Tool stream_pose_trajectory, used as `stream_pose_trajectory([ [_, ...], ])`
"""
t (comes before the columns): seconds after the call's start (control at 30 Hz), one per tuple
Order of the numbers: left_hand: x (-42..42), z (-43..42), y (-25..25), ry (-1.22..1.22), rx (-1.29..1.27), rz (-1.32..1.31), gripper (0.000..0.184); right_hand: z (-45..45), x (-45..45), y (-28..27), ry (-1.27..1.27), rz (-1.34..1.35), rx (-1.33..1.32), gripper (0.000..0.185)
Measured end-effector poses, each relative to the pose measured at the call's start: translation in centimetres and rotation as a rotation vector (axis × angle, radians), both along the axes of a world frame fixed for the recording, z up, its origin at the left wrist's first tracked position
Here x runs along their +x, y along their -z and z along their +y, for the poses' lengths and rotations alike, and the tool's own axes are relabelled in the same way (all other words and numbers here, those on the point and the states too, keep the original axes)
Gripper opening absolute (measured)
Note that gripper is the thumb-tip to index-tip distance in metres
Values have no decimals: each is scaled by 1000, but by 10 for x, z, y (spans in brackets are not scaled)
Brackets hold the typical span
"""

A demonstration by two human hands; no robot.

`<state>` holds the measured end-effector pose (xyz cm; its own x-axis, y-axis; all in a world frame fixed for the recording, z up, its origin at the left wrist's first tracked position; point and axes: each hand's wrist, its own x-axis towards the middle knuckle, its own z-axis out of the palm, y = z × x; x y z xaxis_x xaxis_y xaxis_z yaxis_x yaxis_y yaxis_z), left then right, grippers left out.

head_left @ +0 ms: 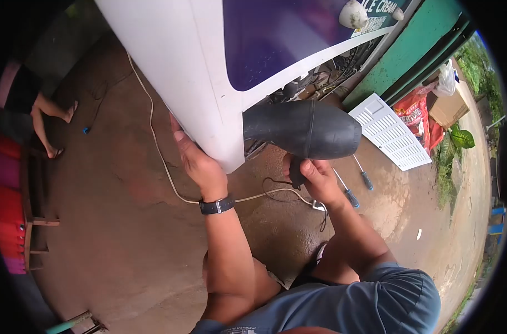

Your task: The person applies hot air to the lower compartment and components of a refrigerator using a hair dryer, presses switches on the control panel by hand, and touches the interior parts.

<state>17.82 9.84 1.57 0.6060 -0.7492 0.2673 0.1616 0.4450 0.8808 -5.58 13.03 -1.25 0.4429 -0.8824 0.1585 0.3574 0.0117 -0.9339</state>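
My right hand [316, 179] is wrapped around the handle of a large black hair dryer [326, 131]. The dryer's narrow end points left, into the open lower part of a white freezer cabinet [195, 67] with a dark purple front panel. My left hand [202, 168], a dark watch on its wrist, lies against the cabinet's lower left side with its fingers stretched upward, partly hidden by the edge. Tangled wires and parts [320, 80] show in the open bay behind the dryer.
A pale cable [159, 142] runs across the floor to a plug connection [318, 205]. Two screwdrivers [351, 197] [367, 179] and a white slatted grille [390, 131] lie at right, near a red bag [412, 114] and cardboard [448, 106]. A person's legs [42, 114] show at far left.
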Motion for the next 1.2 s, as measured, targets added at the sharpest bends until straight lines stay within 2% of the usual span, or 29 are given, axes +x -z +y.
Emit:
stream_pose_trajectory([
  [0.07, -4, 4, 0, -54, 47, -44, 59, 0, 0, 14, 19, 72, -15, 51],
  [0.2, -3, 3, 16, -154, 83, -53, 54, 10, 5, 6, 68, 80, 32, 45],
  [0.27, -3, 3, 18, -160, 72, 136, 49, 6, 4, 9, 10, 18, 39, 41],
  [0.4, 6, 2, 31, -261, 130, -72, 48, 5, 6, 13, 3, -40, 90, 36],
  [0.5, 9, -3, 39, -234, 21, 50, 45, 3, 5, 17, -24, -26, 137, 35],
  [0.57, 17, -5, 51, -366, 73, -208, 42, -2, 5, 13, -25, -4, 156, 35],
  [0.63, 17, -5, 49, -386, 68, -196, 42, -6, 4, 10, -25, 6, 126, 35],
  [0.7, 12, -8, 47, -387, 62, -177, 42, -9, 3, 13, -31, -30, 128, 34],
  [0.77, 0, -5, 32, -319, -26, 51, 45, -8, 2, 15, -36, -65, 135, 32],
  [0.87, 4, -7, 32, -221, -127, 180, 48, -3, 0, 14, -37, -42, 117, 30],
  [1.07, 3, -4, 26, -185, -35, 59, 59, -10, 3, 10, 3, 28, -137, 27],
  [1.13, 2, -2, 25, -136, -28, 31, 59, -13, 4, 11, 5, 27, -136, 30],
  [1.2, 17, 0, 34, -92, -31, -6, 59, -18, 4, 6, 18, 42, -250, 37],
])
